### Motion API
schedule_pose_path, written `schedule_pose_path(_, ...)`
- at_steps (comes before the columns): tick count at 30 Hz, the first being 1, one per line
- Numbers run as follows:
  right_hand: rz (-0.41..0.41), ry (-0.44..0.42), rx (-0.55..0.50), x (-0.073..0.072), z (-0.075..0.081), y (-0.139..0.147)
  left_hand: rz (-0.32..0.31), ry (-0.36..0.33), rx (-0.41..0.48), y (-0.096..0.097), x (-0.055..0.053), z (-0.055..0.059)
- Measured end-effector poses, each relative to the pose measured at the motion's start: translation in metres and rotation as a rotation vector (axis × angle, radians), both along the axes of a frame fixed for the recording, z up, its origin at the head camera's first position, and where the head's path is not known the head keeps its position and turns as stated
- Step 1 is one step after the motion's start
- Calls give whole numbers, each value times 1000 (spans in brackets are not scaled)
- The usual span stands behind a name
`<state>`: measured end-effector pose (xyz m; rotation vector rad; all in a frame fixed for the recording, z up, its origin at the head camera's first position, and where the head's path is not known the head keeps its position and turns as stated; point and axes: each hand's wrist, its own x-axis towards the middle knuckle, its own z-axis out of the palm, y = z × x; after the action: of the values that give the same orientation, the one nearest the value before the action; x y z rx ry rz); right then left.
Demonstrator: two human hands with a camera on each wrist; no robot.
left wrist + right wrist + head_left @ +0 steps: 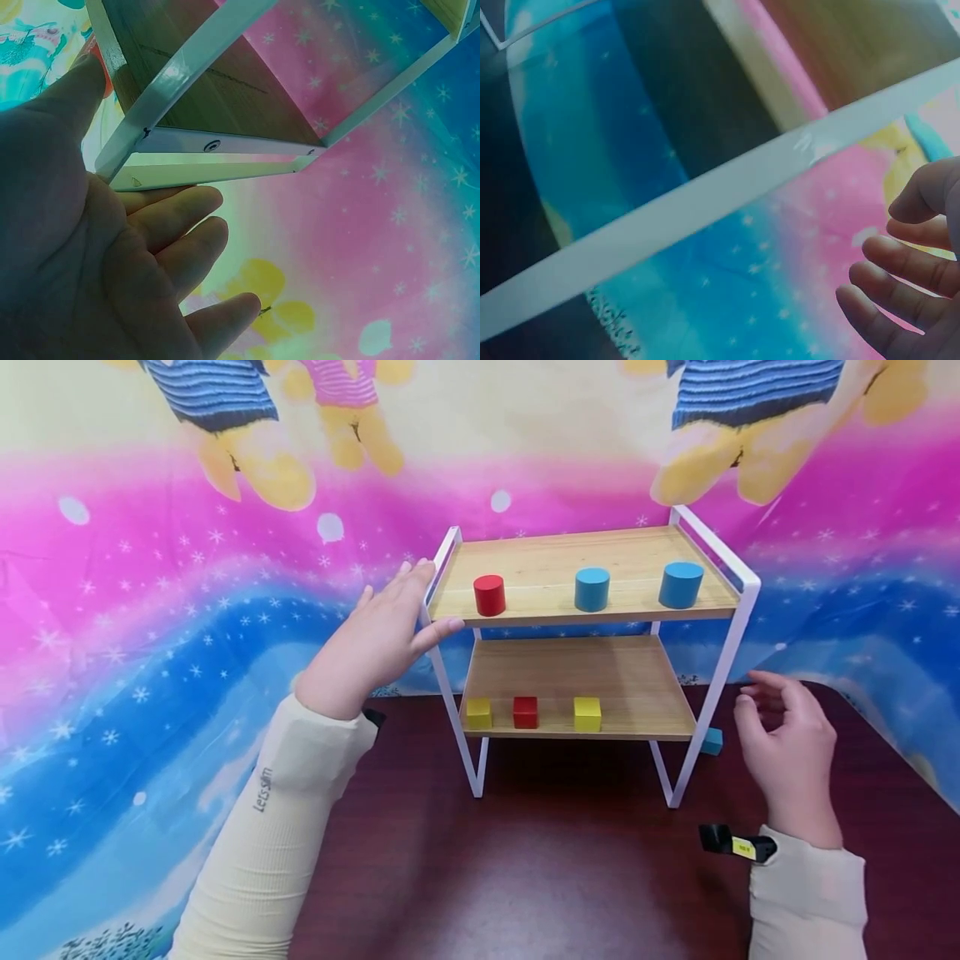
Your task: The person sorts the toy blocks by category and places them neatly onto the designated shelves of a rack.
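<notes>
A two-tier shelf with wooden boards (pixel 540 556) and a white metal frame (pixel 726 652) stands in the head view. My left hand (pixel 375 639) lies along its upper left corner, fingers extended and thumb toward the top board's front edge. In the left wrist view, that hand's fingers (pixel 176 217) are right at the white rail (pixel 247 148). My right hand (pixel 795 747) hovers to the right of the shelf, fingers loosely bent and holding nothing. A blue block (pixel 712 742) lies near it on the table, partly hidden behind the right front leg.
On the top board stand a red cylinder (pixel 490 596) and two blue cylinders, one in the middle (pixel 592 590) and another at right (pixel 681 586). The lower board holds a red cube (pixel 526 712) between two yellow cubes (pixel 587 714). A patterned cloth (pixel 187 635) hangs behind the dark table (pixel 525 877).
</notes>
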<state>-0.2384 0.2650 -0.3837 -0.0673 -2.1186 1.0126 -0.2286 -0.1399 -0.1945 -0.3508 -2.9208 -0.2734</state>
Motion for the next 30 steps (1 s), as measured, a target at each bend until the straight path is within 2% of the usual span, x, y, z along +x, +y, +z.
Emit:
schedule_pose_path(7,-9,-115,9,-11,-13,9,1,3,1,0,0,0)
schedule_pose_path(16,5,-262,22,-17,-24,17,-1,2,-3,0,-1,-1)
schedule_pose_path(30,88,-393,10,-28,-44,23,1,7,1,-1,-2,-1)
